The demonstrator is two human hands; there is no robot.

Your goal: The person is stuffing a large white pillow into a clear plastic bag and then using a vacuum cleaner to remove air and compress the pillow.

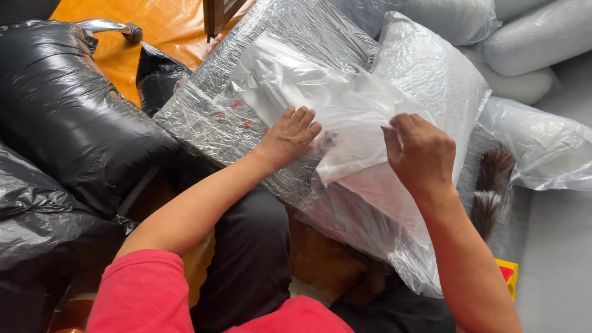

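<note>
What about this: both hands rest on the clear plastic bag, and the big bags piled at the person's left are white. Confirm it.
Not quite. The head view shows the left hand and right hand on the clear plastic bag, but the big bags piled at the person's left are black, not white.

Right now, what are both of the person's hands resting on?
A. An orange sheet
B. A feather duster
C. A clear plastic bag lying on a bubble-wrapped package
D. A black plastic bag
C: the left hand and right hand both press on the clear plastic bag, which lies on the bubble-wrapped package.
</note>
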